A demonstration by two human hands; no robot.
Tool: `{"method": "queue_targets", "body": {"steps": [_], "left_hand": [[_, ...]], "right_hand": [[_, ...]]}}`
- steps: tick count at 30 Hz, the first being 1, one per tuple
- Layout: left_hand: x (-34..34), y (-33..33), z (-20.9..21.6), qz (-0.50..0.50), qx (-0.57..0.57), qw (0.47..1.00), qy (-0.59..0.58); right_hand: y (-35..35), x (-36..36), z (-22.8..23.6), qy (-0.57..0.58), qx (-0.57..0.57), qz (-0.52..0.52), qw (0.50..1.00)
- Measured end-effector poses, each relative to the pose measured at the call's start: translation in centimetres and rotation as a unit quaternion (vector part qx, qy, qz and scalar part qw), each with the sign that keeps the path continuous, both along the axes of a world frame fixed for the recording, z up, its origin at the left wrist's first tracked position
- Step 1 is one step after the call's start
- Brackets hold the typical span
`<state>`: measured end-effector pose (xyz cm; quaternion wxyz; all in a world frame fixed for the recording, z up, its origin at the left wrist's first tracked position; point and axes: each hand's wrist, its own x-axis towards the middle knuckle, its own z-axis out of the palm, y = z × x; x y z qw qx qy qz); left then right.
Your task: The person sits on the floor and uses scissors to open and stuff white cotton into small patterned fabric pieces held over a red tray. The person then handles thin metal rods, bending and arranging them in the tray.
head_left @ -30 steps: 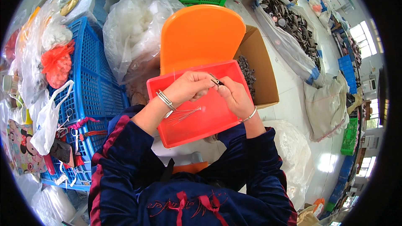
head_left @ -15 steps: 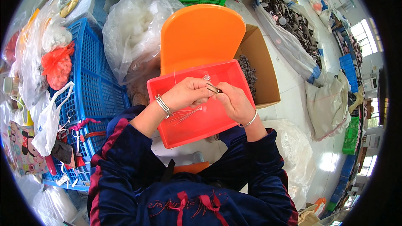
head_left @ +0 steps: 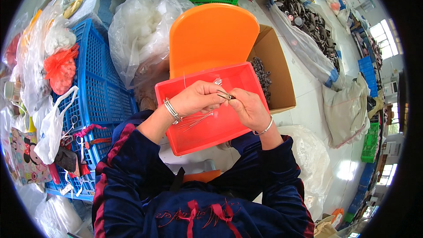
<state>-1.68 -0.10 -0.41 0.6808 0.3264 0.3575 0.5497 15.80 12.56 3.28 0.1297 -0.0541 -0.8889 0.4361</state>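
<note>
Both my hands meet over a red plastic tray [head_left: 207, 139] on my lap. My right hand [head_left: 250, 109] is closed round a small dark metal tool [head_left: 228, 96] with two thin prongs, mostly hidden in my fingers. Its prongs reach to the fingertips of my left hand [head_left: 200, 97], which are pinched together. What the left fingers hold is too small to make out. Several thin wire-like metal pieces [head_left: 196, 120] lie in the tray below my left hand. Another small silvery bunch [head_left: 217, 81] rests near the tray's far wall.
An orange chair back [head_left: 213, 39] rises behind the tray. Beside it stands a cardboard box [head_left: 280, 75] with grey fuzzy pieces. Blue crates [head_left: 94, 75] with bags and scissors are at left, near a clear bag of white stuffing [head_left: 145, 31]. Sacks [head_left: 346, 110] lie at right.
My hands stay nearly in place over the tray. The pronged tool's tips look slightly shifted between my fingers.
</note>
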Motion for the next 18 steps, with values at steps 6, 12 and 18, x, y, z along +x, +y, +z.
{"method": "queue_targets", "body": {"steps": [6, 12, 18], "left_hand": [[0.25, 0.04, 0.09, 0.016, -0.008, 1.000, 0.018], [0.19, -0.14, 0.25, -0.004, -0.008, 1.000, 0.007], [0.28, -0.14, -0.11, -0.018, 0.002, 1.000, -0.018]], "right_hand": [[0.09, 0.06, -0.25, 0.010, -0.005, -0.002, 1.000], [0.08, 0.06, -0.37, 0.026, 0.019, -0.005, 0.999], [-0.35, 0.14, -0.07, 0.046, 0.073, -0.024, 0.996]]}}
